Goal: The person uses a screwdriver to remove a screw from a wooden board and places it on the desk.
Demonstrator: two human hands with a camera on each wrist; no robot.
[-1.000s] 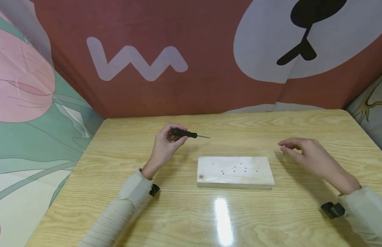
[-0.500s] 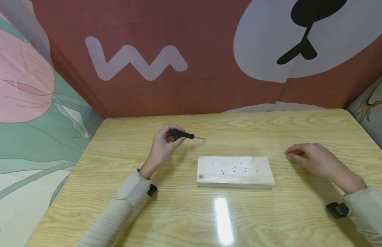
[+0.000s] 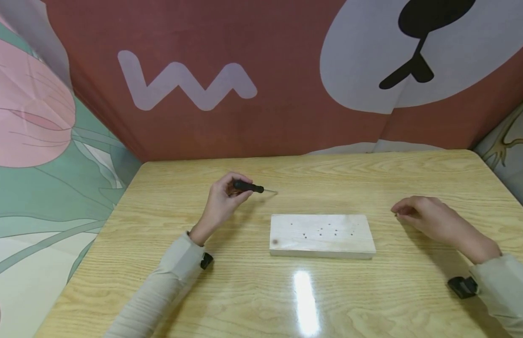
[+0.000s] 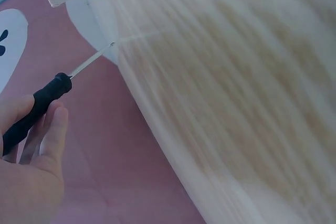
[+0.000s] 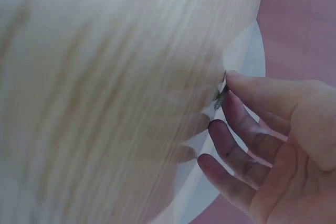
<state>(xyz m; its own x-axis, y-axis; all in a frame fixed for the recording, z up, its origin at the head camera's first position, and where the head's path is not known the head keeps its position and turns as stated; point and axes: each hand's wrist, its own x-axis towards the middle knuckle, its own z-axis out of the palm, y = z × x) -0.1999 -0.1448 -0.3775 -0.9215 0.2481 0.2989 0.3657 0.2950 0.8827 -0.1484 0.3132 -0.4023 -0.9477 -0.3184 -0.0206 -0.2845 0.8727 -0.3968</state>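
Observation:
In the head view my left hand point(image 3: 220, 203) holds a black-handled screwdriver point(image 3: 249, 187) above the table, its thin shaft pointing right. The left wrist view shows the fingers curled round the screwdriver's handle point(image 4: 41, 103). Right of the block, my right hand point(image 3: 434, 225) is low at the tabletop. Its thumb and finger pinch a small screw point(image 5: 220, 98), partly hidden by the fingertips. Between the two hands lies a pale wooden block point(image 3: 322, 234) with several small dark holes in its top; neither hand touches it.
The block rests flat on a wood-grain table point(image 3: 261, 291), whose far edge meets a red printed backdrop point(image 3: 287, 117). Another printed cloth point(image 3: 33, 188) hangs on the left. Light glares off the tabletop in front of the block.
My right hand has shifted slightly right and down to the tabletop, still with the screw. My left hand has drifted a little left, and the screwdriver tip has dipped. The block has stayed put.

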